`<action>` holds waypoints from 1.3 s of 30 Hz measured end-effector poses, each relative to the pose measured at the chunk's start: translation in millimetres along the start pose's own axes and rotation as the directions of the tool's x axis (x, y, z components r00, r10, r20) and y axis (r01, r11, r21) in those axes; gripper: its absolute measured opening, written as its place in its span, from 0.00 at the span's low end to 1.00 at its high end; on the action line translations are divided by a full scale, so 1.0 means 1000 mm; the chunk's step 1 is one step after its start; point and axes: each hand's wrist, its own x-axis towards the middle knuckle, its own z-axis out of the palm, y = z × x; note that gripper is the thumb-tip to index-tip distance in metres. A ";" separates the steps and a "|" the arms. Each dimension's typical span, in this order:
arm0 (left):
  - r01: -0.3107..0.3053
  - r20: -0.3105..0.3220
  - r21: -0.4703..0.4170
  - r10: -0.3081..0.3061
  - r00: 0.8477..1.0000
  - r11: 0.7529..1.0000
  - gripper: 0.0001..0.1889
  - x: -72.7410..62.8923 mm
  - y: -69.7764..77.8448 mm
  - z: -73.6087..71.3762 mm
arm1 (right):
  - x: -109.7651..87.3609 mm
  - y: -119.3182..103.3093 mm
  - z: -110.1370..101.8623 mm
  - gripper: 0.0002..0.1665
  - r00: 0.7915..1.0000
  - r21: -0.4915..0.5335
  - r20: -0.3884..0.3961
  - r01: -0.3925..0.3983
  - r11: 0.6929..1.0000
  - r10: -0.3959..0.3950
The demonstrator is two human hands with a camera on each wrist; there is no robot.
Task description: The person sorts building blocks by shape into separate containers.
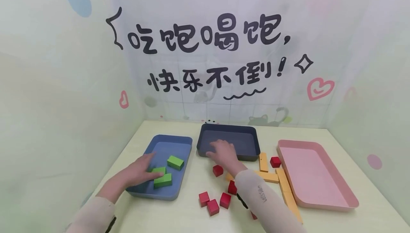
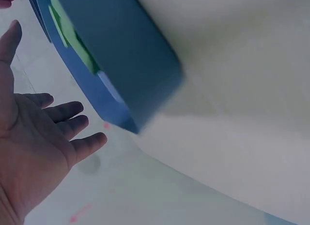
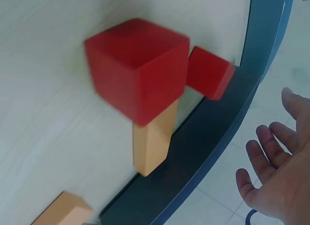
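My left hand (image 1: 139,173) is over the blue tray (image 1: 173,145), fingers spread and holding nothing. Green blocks (image 1: 175,162) lie in that tray, two of them close by my thumb and partly overlapped by it. In the left wrist view, the palm of the left hand (image 2: 41,150) faces up beside the tray wall (image 2: 131,46). My right hand (image 1: 225,154) hovers at the front edge of the dark navy tray (image 1: 245,142), with loosely bent fingers and nothing in them. A red cube (image 1: 217,170) lies just below it. The right wrist view shows the right hand (image 3: 286,172) apart from the red cubes (image 3: 138,65).
Several more red cubes (image 1: 213,207) are scattered on the table in front. Yellow-orange blocks (image 1: 283,180) lie between the navy tray and a pink tray (image 1: 317,172) at the right, with another red cube (image 1: 275,162) among them. A printed curtain (image 1: 205,101) stands behind the table.
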 end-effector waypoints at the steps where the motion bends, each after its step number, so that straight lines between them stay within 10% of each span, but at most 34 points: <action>1: 0.001 0.006 0.006 -0.001 1.000 1.000 0.53 0.005 0.006 0.001 | -0.001 0.004 -0.001 0.27 1.000 0.001 -0.001 -0.006 1.000 0.006; 18: 0.157 0.034 0.091 -0.161 0.986 0.983 0.42 0.094 0.073 0.037 | -0.022 0.052 -0.024 0.27 0.999 0.015 -0.023 -0.025 1.000 0.025; 28: 0.175 -0.017 0.053 -0.174 0.985 0.983 0.40 0.106 0.087 0.056 | -0.051 0.084 -0.032 0.25 0.998 -0.003 -0.004 0.069 0.998 -0.069; 39: 0.052 0.048 0.151 -0.060 0.997 0.987 0.40 0.110 0.062 0.053 | -0.069 0.098 -0.035 0.25 0.995 0.016 0.014 0.095 0.995 -0.095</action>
